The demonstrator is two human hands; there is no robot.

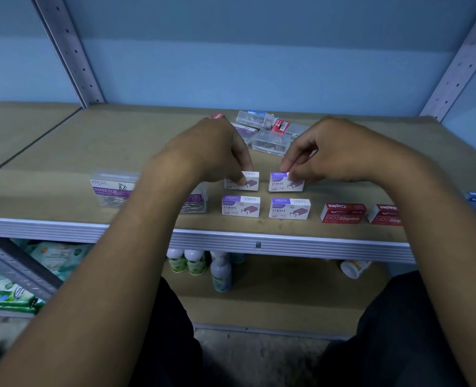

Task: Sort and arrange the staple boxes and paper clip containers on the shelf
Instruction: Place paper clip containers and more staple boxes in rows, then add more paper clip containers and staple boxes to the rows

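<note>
- Nearest us, along the front edge of the brown board shelf, stand two purple-and-white cardboard staple boxes, two red staple boxes to their right, and a clear plastic paper clip container to their left.
- Just behind, our left hand pinches a second-row purple staple box; our right hand pinches its neighbour.
- Farthest back lies a loose heap of clear containers.
</note>
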